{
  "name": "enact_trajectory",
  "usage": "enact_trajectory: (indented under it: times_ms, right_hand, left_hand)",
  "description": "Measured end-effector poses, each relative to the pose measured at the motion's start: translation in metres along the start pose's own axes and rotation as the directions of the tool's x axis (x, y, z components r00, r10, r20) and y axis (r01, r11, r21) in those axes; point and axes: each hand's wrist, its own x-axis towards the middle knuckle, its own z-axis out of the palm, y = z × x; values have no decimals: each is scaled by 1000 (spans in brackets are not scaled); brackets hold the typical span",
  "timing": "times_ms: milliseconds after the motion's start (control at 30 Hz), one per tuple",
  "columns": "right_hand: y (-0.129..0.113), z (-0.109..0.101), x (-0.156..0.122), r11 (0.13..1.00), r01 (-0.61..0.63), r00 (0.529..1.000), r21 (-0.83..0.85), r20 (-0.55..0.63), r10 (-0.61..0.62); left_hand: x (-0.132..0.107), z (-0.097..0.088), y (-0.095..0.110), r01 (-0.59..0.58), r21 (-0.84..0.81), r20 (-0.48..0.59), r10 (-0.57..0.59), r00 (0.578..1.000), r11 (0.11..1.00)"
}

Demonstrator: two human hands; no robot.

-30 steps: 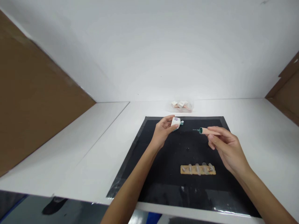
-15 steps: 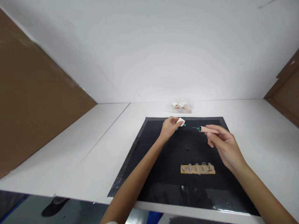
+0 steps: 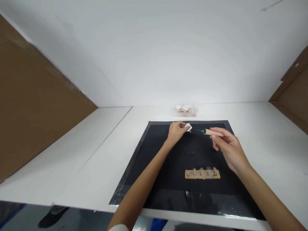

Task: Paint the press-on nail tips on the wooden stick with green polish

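My left hand [image 3: 176, 132] is closed around a small white square nail polish bottle [image 3: 189, 127], tilted, with green at its lower right edge. To its right, my right hand [image 3: 227, 144] pinches a pale pink nail polish brush [image 3: 209, 132] by its handle. The brush's green-coated tip points left toward the bottle, with a gap between them. Nearer the front, a yellowish strip [image 3: 202, 178] carries several clear nail tips [image 3: 202, 172]. It lies on the black mat [image 3: 168, 179], below both hands and touched by neither.
Behind the mat, a clear plastic box [image 3: 184, 114] holds white bottles with pink handles. A small dark speck [image 3: 192, 153] lies on the mat. A white wall [image 3: 154, 57] stands at the back, with brown boards [image 3: 40, 106] at both sides.
The bottle in my left hand has tipped and turned slightly, so its green edge shows differently. My right hand holds the brush much as before. The whole view has shifted a little.
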Motion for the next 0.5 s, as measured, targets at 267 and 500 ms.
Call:
enact_trajectory:
  times_ms: [267,500]
  right_hand:
    - [1,0,2,1000,-6,1000,-4,-16,6]
    - [1,0,1,999,-8,1000,-31,-4,8]
  left_hand:
    - [-6,1,0,-81,114,16,80,997,990]
    - [-10,-2,4,-129,154,9,129,992,980]
